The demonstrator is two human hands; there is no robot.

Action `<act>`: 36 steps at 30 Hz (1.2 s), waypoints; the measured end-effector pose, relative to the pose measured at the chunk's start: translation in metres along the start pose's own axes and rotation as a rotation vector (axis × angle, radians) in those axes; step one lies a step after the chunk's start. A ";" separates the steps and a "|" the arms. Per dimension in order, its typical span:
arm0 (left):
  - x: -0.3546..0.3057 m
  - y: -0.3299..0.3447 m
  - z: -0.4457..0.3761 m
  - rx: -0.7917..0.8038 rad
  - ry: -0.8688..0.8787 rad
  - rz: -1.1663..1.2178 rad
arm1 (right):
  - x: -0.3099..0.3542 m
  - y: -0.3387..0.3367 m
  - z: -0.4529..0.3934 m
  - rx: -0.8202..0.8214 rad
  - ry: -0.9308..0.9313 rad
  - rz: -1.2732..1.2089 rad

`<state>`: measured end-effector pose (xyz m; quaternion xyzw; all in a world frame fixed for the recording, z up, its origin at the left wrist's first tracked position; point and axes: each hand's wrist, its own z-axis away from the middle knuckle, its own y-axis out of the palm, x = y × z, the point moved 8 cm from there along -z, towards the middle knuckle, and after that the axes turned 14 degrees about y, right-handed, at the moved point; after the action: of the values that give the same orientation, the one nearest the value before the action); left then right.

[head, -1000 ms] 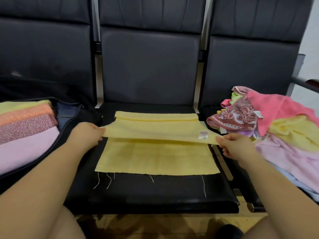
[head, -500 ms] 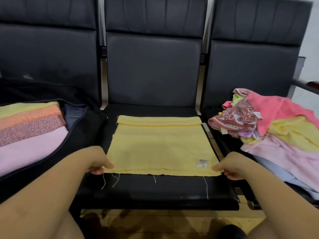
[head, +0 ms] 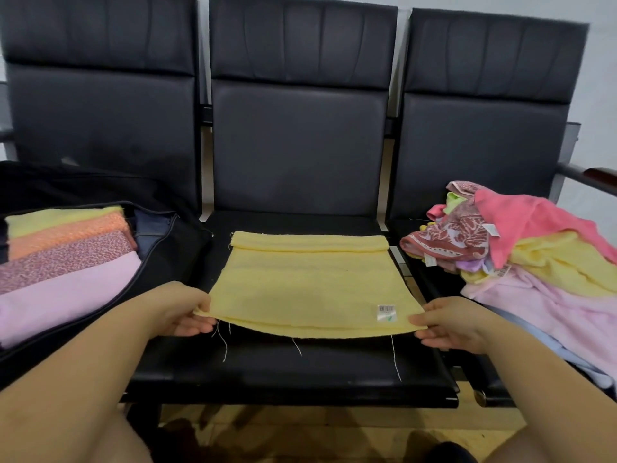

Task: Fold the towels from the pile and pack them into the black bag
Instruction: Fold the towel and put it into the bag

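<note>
Pinching the near corners of a yellow towel [head: 309,282] at the middle seat's [head: 287,379] front edge, the left hand [head: 182,309] and right hand [head: 449,324] should keep both layers flush before the next fold; beyond, the black bag [head: 173,248] waits left, the pile [head: 534,255] right

Both forearms are bare with no sleeves, watch or rings showing on the left hand [head: 173,309] or right hand [head: 450,324]
</note>
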<state>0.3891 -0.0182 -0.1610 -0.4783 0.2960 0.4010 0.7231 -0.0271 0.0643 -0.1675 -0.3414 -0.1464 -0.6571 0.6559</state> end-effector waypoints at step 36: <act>-0.065 -0.013 -0.014 -0.174 0.363 0.862 | 0.084 -0.020 0.016 0.107 -0.402 -0.675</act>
<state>0.3666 -0.0537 -0.1074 -0.4333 0.5542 0.5976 0.3847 -0.0343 0.0125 -0.0974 -0.3614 -0.4098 -0.7473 0.3781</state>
